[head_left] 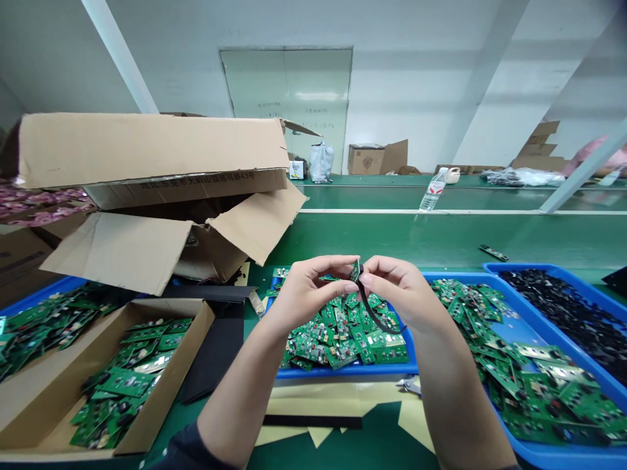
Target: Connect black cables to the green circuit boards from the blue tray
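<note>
A small green circuit board (356,269) is pinched between the thumb and fingers of my left hand (313,287). My right hand (394,284) meets it from the other side, thumb and fingers closed on a thin black strip (371,312). The strip's upper end is at the board's edge, and its free length curves downward to the right. Whether it is fixed to the board I cannot tell. Both hands are above a blue tray (343,373) heaped with green circuit boards (337,336).
Another blue tray (553,454) of boards lies right, beside a tray of small black parts (568,313). At left is an open cardboard box (198,326) of boards, with larger cartons (147,153) behind. Cutters (410,386) and a black strip (313,421) lie in front; a water bottle (434,190) stands behind.
</note>
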Demonstrator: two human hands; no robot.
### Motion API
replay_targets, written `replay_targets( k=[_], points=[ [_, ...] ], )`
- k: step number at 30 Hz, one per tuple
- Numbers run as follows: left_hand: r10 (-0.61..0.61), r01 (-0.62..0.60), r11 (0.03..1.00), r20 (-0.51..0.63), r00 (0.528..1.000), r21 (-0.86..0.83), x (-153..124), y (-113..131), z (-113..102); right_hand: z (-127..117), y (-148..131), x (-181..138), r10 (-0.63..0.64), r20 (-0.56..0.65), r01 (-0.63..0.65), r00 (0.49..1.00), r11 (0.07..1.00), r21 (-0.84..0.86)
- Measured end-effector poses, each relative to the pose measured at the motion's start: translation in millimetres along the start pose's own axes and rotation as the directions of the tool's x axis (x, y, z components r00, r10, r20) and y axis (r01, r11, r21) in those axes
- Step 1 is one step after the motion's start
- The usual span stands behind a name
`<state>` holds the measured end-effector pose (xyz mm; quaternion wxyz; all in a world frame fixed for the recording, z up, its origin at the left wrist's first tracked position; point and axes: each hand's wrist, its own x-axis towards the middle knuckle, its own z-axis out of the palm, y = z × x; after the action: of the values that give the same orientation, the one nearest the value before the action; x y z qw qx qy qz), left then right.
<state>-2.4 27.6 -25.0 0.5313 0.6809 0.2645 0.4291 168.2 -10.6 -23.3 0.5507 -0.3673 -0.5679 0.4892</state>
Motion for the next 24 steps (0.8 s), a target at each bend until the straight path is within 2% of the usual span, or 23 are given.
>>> replay_targets(
  k=[2,4,7,9,13,17,24],
  points=[
    [0.007,-0.009,0.998,0.031,0.999,0.059,-1,3,1,1,1,1,-0.016,-0.048,0.013,0.999,0.998,-0.064],
    [0.045,-0.055,0.977,0.053,0.998,0.207,-2,8,4,1,3,1,-0.017,-0.088,0.005,0.996,0.992,-0.125],
    [0.119,-0.138,0.873,0.071,0.99,0.467,-3,13,8,1,8,3,-0.017,-0.143,-0.016,0.99,0.973,-0.228],
    [0.136,-0.155,0.826,0.075,0.988,0.542,-3,14,10,1,10,3,-0.024,-0.158,-0.025,0.987,0.954,-0.299],
    [0.125,-0.131,0.813,0.05,0.991,0.568,0,10,13,3,10,1,-0.031,-0.162,-0.042,0.986,0.902,-0.429],
    [0.096,-0.094,0.825,0.027,0.995,0.557,1,7,14,4,8,-1,-0.08,-0.223,-0.05,0.972,0.851,-0.522],
    [0.105,-0.057,0.912,-0.096,0.99,0.406,1,10,9,0,8,-2,-0.219,-0.303,0.023,0.927,0.841,-0.54]
  ],
)
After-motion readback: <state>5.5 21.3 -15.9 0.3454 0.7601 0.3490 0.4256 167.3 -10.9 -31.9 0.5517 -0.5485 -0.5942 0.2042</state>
